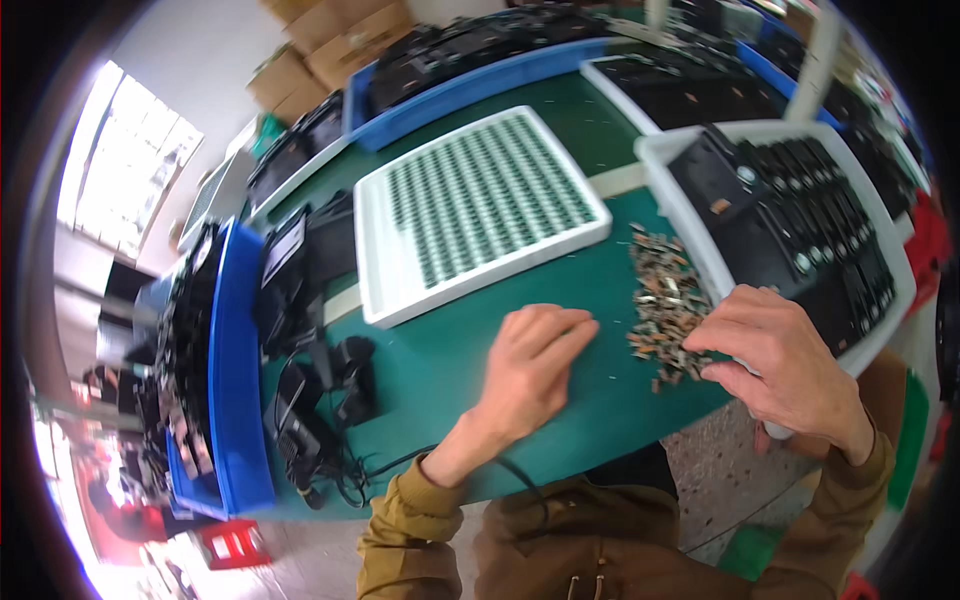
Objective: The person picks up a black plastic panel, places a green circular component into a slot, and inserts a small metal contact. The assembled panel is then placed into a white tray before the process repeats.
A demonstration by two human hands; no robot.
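A loose pile of small metal-and-brown parts (665, 300) lies on the green mat toward the right. My right hand (775, 355) is at the pile's near right edge, its thumb and forefinger apart with the tips by the parts; no held piece shows. My left hand (530, 370) hovers or rests over the mat left of the pile, its fingers curled and thumb against the forefinger. Whatever it may hold is hidden. Beyond it stands a white tray (385, 300) filled with rows of small green-looking slots or parts.
A white bin (715, 270) of black plastic housings stands at the right. Black devices with tangled cables (310, 430) lie at the left. Blue bins (235, 390) of black parts line the left and the back (480, 103). Cardboard boxes (350, 50) are stacked behind.
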